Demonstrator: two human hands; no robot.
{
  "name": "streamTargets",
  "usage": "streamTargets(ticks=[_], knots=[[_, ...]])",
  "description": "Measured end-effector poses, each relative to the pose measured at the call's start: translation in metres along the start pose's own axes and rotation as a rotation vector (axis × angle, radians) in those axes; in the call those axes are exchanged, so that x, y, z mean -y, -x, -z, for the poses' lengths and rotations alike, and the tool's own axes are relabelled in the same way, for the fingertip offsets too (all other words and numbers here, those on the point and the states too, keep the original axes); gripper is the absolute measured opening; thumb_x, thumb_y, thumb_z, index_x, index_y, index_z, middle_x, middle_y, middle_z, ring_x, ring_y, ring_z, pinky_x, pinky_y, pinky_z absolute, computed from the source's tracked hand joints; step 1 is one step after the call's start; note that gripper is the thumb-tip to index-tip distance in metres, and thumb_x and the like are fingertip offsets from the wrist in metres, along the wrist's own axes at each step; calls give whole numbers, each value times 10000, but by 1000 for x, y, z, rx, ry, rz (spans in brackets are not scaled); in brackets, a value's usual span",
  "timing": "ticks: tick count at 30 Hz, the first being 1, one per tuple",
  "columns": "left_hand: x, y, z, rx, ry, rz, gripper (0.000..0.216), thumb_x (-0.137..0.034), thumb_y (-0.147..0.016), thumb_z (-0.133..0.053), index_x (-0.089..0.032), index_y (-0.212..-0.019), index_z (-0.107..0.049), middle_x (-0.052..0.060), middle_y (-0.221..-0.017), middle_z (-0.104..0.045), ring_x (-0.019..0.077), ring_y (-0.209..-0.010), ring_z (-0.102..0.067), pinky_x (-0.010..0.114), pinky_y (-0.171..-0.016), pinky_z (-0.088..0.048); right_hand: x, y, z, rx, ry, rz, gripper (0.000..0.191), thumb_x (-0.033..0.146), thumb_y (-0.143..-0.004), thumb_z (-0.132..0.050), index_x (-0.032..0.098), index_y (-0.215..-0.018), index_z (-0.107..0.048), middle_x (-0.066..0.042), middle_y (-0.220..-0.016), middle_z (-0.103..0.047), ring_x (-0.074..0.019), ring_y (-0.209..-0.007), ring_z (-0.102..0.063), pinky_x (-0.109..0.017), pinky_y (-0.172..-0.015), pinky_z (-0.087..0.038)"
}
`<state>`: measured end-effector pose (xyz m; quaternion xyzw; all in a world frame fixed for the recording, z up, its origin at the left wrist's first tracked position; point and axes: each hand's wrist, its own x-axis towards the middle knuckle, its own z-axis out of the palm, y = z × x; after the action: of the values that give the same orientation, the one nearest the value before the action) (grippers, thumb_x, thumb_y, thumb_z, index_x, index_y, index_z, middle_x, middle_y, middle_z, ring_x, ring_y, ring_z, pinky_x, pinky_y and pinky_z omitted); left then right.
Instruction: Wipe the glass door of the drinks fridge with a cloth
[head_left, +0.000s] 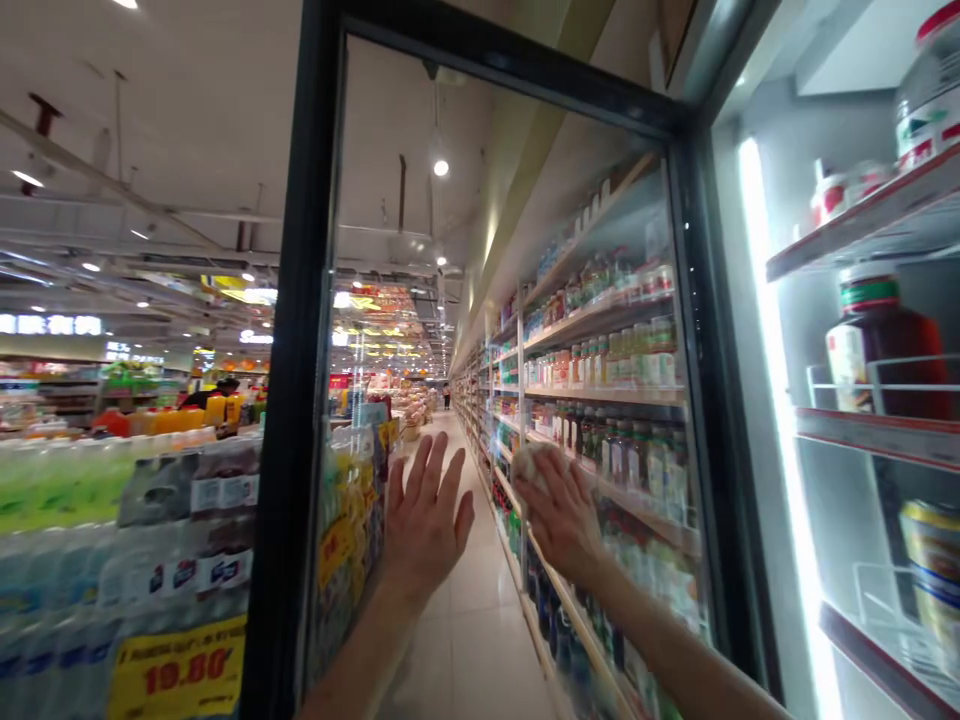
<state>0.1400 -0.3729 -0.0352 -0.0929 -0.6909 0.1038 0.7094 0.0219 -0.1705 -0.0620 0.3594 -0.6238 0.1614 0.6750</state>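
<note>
The person's left hand [427, 520] and right hand [562, 515] are both bare, and each shows its back to the camera, with slim, long fingers and faint lines of knuckles and tendons. Both forearms are bare too, lean and smooth from the wrist down to the lower edge of the view, where they pass out of sight. The view is too soft to make out the nails or any finer marks on them.

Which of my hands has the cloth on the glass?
Your right hand, pressing a pale, bunched cloth to the door; the left hand lies flat and bare.
</note>
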Motion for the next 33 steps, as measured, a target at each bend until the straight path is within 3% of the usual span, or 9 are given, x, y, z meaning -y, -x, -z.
streamTargets(ticks=[2,6,8,11,13,17,22,28,33], knots=[[0,0,0,2,-4,-3,403,-267,-852,-491,-162,-1241,-492,136,-1338,-481,247,-1310,-355,456,-1091,-221,0,3,0,-8,7,3,507,177,-815,-449,315,-1303,-462,-32,-1466,-325,-265,-1358,-277,-500,-1082,-270],[-1,0,-1,1,-7,-10,405,-266,-851,-487,-155,-1240,-494,141,-1346,-470,256,-1308,-356,466,-1091,-219,-13,-8,1,-282,106,-442,488,189,-855,-373,228,-1338,-430,-113,-1488,-257,-301,-1363,-251,-549,-1046,-293],[0,0,-2,-3,3,1,407,-270,-851,-488,-157,-1243,-493,143,-1350,-465,253,-1313,-348,467,-1094,-211,-7,-15,0,-210,83,-324,480,187,-852,-386,229,-1326,-447,-105,-1486,-265,-290,-1370,-237,-522,-1058,-292],[2,2,-2,-3,22,8,400,-275,-849,-502,-164,-1234,-501,141,-1348,-468,242,-1323,-332,457,-1099,-206,6,-17,-2,7,16,59,469,190,-831,-424,286,-1286,-485,-45,-1459,-332,-250,-1370,-249,-476,-1092,-257],[2,3,-3,2,30,-5,385,-273,-848,-513,-184,-1223,-513,126,-1348,-472,232,-1330,-321,454,-1107,-187,3,-17,-1,-28,40,9,472,195,-834,-417,285,-1293,-474,-49,-1459,-331,-249,-1367,-257,-486,-1085,-259],[-7,5,-6,40,10,-73,386,-162,-855,-468,-227,-1233,-510,80,-1358,-469,203,-1346,-287,453,-1128,-113,-5,-21,0,-236,120,-361,494,183,-857,-365,229,-1346,-415,-109,-1494,-243,-285,-1372,-231,-526,-1049,-294],[-18,3,-7,52,10,-96,405,-115,-851,-436,-199,-1241,-507,77,-1352,-476,175,-1359,-253,395,-1134,-138,0,-12,1,-6,15,-15,479,189,-832,-420,299,-1295,-472,-43,-1470,-311,-259,-1370,-249,-486,-1080,-268],[-19,3,-7,32,4,-91,444,-125,-862,-415,-160,-1305,-433,78,-1340,-489,167,-1358,-254,390,-1137,-130,-31,-6,0,-325,109,-583,488,220,-862,-339,179,-1340,-429,-145,-1488,-243,-324,-1363,-234,-585,-1042,-269],[-20,2,-9,-6,-7,-63,503,-178,-872,-436,-142,-1365,-342,99,-1319,-508,179,-1330,-318,384,-1122,-175,-9,-3,-2,21,13,-22,502,189,-828,-428,315,-1314,-449,-24,-1485,-287,-257,-1372,-246,-482,-1094,-258]])
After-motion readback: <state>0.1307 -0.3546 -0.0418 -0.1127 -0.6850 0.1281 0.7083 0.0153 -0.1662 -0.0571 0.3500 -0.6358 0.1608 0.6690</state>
